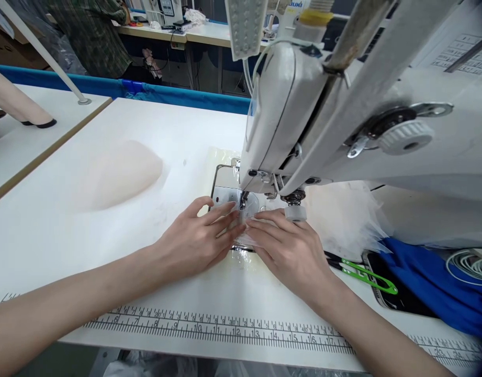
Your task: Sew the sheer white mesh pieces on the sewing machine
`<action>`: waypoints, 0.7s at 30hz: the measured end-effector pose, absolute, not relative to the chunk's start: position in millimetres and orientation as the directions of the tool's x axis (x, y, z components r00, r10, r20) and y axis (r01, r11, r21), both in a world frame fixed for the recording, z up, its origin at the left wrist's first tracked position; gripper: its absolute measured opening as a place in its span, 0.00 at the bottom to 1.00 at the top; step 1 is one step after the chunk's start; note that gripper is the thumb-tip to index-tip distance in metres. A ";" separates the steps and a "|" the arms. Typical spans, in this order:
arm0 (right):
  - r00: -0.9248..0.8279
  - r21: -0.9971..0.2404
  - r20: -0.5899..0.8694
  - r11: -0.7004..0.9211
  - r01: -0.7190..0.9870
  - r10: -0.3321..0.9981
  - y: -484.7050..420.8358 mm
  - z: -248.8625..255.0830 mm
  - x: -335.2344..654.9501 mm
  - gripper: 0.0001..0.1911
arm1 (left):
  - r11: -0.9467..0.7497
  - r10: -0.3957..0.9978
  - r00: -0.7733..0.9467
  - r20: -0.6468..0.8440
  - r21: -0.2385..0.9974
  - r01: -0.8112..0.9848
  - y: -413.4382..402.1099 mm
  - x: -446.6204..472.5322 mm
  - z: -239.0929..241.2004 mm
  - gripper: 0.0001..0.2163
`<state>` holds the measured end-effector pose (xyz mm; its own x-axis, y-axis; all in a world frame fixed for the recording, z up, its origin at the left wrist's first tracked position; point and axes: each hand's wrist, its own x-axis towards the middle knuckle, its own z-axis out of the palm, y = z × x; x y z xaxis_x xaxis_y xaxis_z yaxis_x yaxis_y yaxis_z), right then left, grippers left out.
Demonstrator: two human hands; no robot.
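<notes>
A white sewing machine (343, 115) fills the upper right of the head view, its needle and presser foot (244, 201) over a metal needle plate (224, 195). My left hand (195, 241) lies flat on the table, fingers stretched toward the needle. My right hand (291, 248) lies flat beside it, fingertips meeting the left ones just in front of the foot. Both press on a small, thin, nearly clear piece of fabric (246, 238) that runs under the foot. Its edges are hard to make out.
A pale fabric pile (119, 173) rests at the left on the white table (68, 235), which carries a printed ruler (225, 327) along its front edge. Green-handled snips (362, 275), a phone (398, 298), blue cloth (440, 283) and white fabric (343, 220) lie at right. Another person (91, 31) stands behind.
</notes>
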<state>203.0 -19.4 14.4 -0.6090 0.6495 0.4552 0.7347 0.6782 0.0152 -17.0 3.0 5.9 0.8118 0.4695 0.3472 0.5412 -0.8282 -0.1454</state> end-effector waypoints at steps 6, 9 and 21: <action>-0.600 0.026 0.472 0.670 0.742 0.646 -16.7 11.2 203.8 0.12 | -0.829 0.465 0.793 0.393 -0.121 0.546 6.6 -14.0 9.4 0.14; -0.601 0.045 0.468 0.662 0.748 0.648 -12.9 9.7 204.0 0.11 | -0.824 0.483 0.789 0.380 -0.109 0.557 12.0 -13.2 9.3 0.14; -0.605 0.096 0.452 0.639 0.763 0.655 -8.1 9.3 203.5 0.10 | -0.792 0.515 0.764 0.388 -0.126 0.598 9.2 -13.6 8.7 0.14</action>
<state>203.5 -8.1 9.3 -0.6054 0.6550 0.4523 0.7632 0.6390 0.0961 -13.6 9.2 8.7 0.7641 0.5149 0.3885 0.5976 -0.7918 -0.1260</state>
